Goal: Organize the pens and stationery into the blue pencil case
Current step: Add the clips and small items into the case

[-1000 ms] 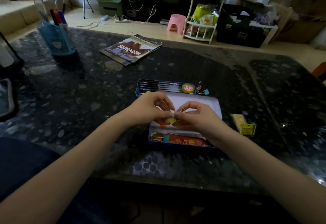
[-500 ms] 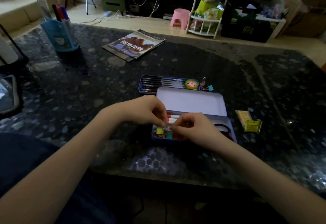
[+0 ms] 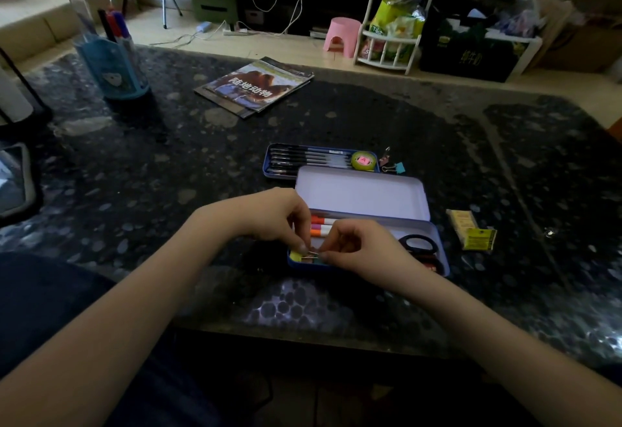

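Blue pencil case (image 3: 434,224): I see my left hand (image 3: 269,216) and right hand (image 3: 360,248) pinching binder clips (image 3: 304,256) at its corner; a springy clip may snap free.

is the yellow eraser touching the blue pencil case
Apart. The head view shows dark bare table between the yellow eraser and the right wall of the blue pencil case.

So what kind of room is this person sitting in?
Most likely a living room at home. Past the dark stone table there is a pink child's stool on a wooden floor, a white rack with snack bags, and a picture book lying on the table.
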